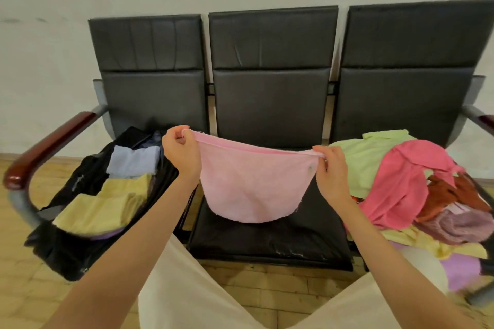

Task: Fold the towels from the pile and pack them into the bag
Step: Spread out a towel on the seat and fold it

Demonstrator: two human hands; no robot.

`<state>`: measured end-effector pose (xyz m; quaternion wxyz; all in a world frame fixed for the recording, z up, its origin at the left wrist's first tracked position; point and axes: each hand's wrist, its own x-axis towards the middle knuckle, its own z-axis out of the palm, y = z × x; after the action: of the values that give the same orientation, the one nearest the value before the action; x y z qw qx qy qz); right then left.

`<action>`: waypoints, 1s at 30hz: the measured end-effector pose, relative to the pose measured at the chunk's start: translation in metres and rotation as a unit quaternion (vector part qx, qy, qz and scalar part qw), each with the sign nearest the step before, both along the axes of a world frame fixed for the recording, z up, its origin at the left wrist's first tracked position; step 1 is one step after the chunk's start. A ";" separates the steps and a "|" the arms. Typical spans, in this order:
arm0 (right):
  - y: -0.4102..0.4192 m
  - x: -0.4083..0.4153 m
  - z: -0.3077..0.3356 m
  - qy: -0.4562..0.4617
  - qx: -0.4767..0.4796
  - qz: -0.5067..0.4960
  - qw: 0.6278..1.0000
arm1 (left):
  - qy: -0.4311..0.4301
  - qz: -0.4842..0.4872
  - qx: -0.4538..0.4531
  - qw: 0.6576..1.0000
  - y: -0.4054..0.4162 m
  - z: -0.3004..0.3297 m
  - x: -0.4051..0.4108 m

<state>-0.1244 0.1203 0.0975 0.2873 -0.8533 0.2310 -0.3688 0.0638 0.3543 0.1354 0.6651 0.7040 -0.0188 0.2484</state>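
A pale pink towel (251, 184) hangs in the air over the middle seat, stretched between both hands. My left hand (181, 152) pinches its left top corner and my right hand (331, 171) pinches its right top corner. The towel's lower edge sags just above the seat. A black bag (77, 184) lies open on the left seat, holding folded yellow towels (99, 211) and a folded light blue towel (133, 160). The pile of unfolded towels (406, 187) covers the right seat, with lime green, hot pink, rust, mauve, yellow and purple pieces.
A row of three black padded chairs (270, 104) stands against a white wall. Wooden armrests (45, 149) close both ends. The middle seat (267, 243) lies under the hanging towel. My light trousers show at the bottom, over a wooden floor.
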 end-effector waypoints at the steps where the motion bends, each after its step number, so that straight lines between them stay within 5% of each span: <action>1: 0.002 0.001 0.002 -0.002 -0.007 -0.008 1.000 | -0.012 0.006 0.015 1.000 0.001 0.002 0.000; 7: -0.003 0.017 -0.013 0.122 -0.054 -0.066 0.989 | -0.005 -0.027 0.207 0.978 0.008 -0.011 0.025; 15: -0.048 0.056 -0.042 0.265 -0.128 -0.082 0.952 | 0.083 -0.072 0.263 0.959 -0.022 -0.024 0.063; 21: -0.083 0.096 0.000 0.123 0.115 -0.056 0.984 | 0.108 -0.142 0.260 0.949 -0.072 0.001 0.101; 26: -0.109 0.119 0.036 -0.033 0.150 -0.094 0.984 | 0.074 -0.202 0.223 0.951 -0.097 0.036 0.126; 30: -0.118 0.112 0.048 -0.073 0.094 -0.082 0.990 | 0.052 -0.204 0.218 0.953 -0.106 0.044 0.119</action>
<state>-0.0120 0.0024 0.1455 0.3507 -0.7715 0.3123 -0.4292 0.1826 0.2485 0.1794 0.5323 0.8248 -0.1812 0.0603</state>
